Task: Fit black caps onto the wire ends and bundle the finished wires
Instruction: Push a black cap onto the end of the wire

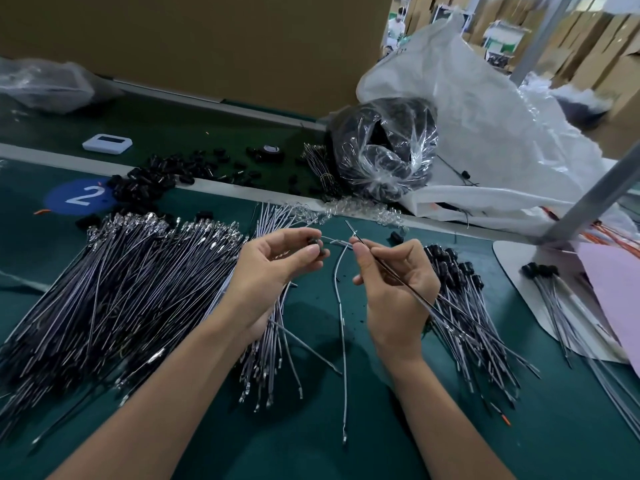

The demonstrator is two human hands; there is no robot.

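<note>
Many grey uncapped wires (114, 289) lie heaped on the left of a green-covered desk (571, 427), fanned with their metal tips away from the person and their long axes running toward the near left corner. Beyond them sit a blue round sticker marked 2 (81, 197), a scatter of loose caps (145, 183) and a small white device (107, 143), all in front of a brown cardboard wall (207, 39). The left hand (273, 265) is raised over the middle of the desk, fingers curled, pinching a black cap (317, 245) between thumb and forefinger. A white wire (341, 306) meets that cap at its bent upper end and hangs from there nearly straight toward the person, its free metal tip lowest. The right hand (398, 289), fingers curled, pinches a thin dark wire (398, 275) that slants from upper left to lower right across the palm; whether it also grips the white wire's end I cannot tell. Just right of it lies a pile of capped wires (464, 306), caps pointing away. Behind stand a clear bag of caps (384, 147) and a large white plastic sack (485, 116); farther right are a slanted metal pole (588, 202), a pink sheet (613, 289) and stacked cartons in a warehouse room.
</note>
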